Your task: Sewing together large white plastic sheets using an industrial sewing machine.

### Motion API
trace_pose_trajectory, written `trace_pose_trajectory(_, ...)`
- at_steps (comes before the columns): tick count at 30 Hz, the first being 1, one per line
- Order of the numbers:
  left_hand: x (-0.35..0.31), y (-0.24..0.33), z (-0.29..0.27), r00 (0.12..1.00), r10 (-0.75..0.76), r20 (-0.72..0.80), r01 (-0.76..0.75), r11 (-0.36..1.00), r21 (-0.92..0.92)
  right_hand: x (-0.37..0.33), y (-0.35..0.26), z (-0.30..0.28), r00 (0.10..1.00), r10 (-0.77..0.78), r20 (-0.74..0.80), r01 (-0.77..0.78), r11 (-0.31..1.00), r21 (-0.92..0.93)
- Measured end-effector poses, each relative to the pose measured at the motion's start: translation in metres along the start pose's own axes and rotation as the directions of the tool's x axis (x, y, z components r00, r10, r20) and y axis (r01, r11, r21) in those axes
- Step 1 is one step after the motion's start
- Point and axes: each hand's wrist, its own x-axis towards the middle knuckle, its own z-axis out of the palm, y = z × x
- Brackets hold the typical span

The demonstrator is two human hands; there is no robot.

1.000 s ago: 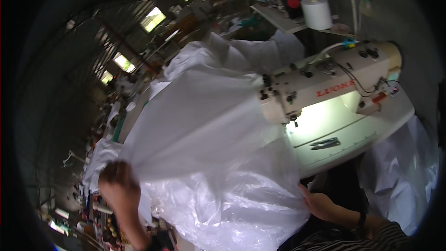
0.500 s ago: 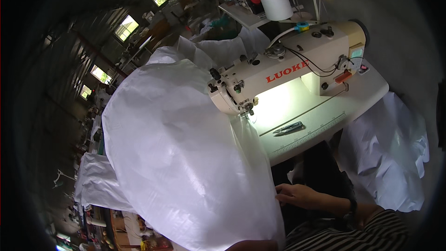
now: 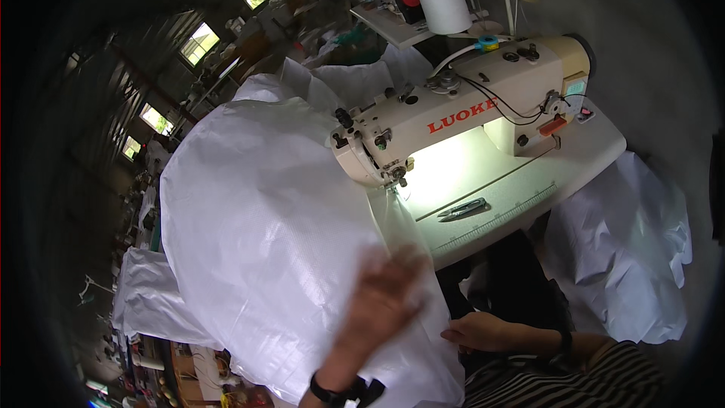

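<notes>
A large white plastic-like sheet (image 3: 257,204) bulges over the left side of the sewing machine (image 3: 483,98), one edge lying under the needle area. My right hand (image 3: 477,331) is closed on the sheet's near right edge, below the table. Over the front of the sheet hovers my left hand (image 3: 385,291), so smeared by motion that its fingers do not show clearly. Thread snips (image 3: 462,209) lie on the lit machine table (image 3: 529,181), right of the needle.
A white thread cone (image 3: 445,9) stands behind the machine, beside a small shelf (image 3: 385,26). More white sheeting (image 3: 623,257) hangs at the right of the table, and another white piece (image 3: 158,295) lies at the left. Cluttered benches run along the far left.
My left hand has come up from the lower edge, over the front of the sheet. My right hand stays at the sheet's edge. The whole view has shifted slightly.
</notes>
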Motion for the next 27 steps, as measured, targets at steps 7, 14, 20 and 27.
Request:
trace_pose_trajectory(7,-0.111,-0.094,0.002,0.551,-0.797,0.249,0.612,0.588,0.529,-0.011,0.031,-0.007,0.996,-0.012,-0.085,0.007,0.998,-0.057)
trace_pose_trajectory(14,0.026,-0.040,0.017,0.997,-0.001,0.071,0.020,0.962,-0.274,-0.001,0.025,0.005,0.971,-0.192,-0.145,0.154,0.958,-0.242)
trace_pose_trajectory(20,0.061,-0.083,0.084,0.983,-0.180,0.029,0.175,0.977,0.125,-0.013,0.040,0.002,0.954,-0.231,-0.192,0.163,0.936,-0.313)
trace_pose_trajectory(27,0.044,-0.089,0.104,0.982,-0.184,-0.040,0.188,0.973,0.131,0.059,0.044,-0.031,0.866,-0.069,-0.495,0.205,0.953,0.225)
